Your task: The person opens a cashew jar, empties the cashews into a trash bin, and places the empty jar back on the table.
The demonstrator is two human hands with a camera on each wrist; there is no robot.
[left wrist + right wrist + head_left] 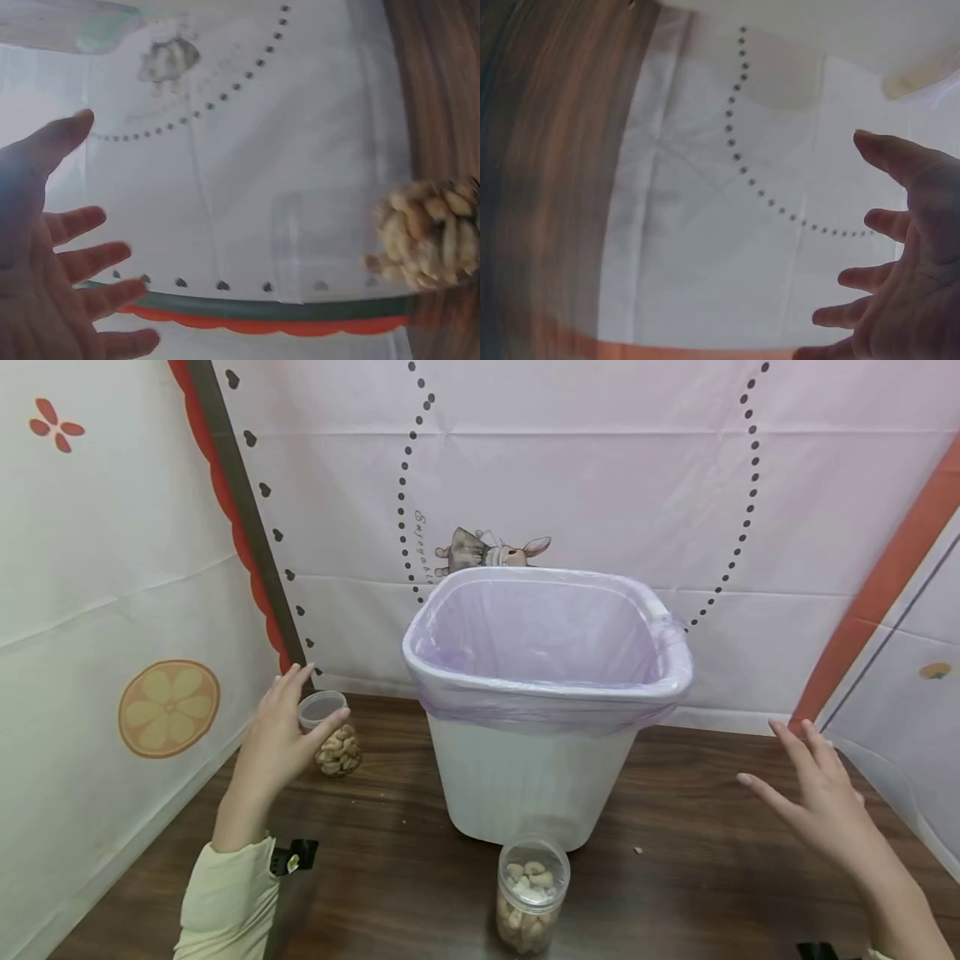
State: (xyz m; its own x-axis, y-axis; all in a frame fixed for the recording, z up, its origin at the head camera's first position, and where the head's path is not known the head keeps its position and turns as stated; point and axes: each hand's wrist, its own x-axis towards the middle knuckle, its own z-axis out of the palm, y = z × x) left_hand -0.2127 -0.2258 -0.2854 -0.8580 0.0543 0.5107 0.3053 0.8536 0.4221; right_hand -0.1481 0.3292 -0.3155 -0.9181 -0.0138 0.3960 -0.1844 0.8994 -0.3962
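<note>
Standing mid-frame, the bin [525, 768] wears a purple liner [525, 635]. Both hands hold nothing, fingers wide: the left hand [273, 739] at left, beside but apart from the left jar [322, 698]; the right hand [828, 810] at lower right. The front jar [534, 907] is at bottom centre. Lids are unclear; a careless knock could tip either jar, spilling nuts [341, 753].

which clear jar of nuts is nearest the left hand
The clear plastic jar of tan nuts left of the white plastic bin, beside the left hand; the other jar stands in front of the bin.
</note>
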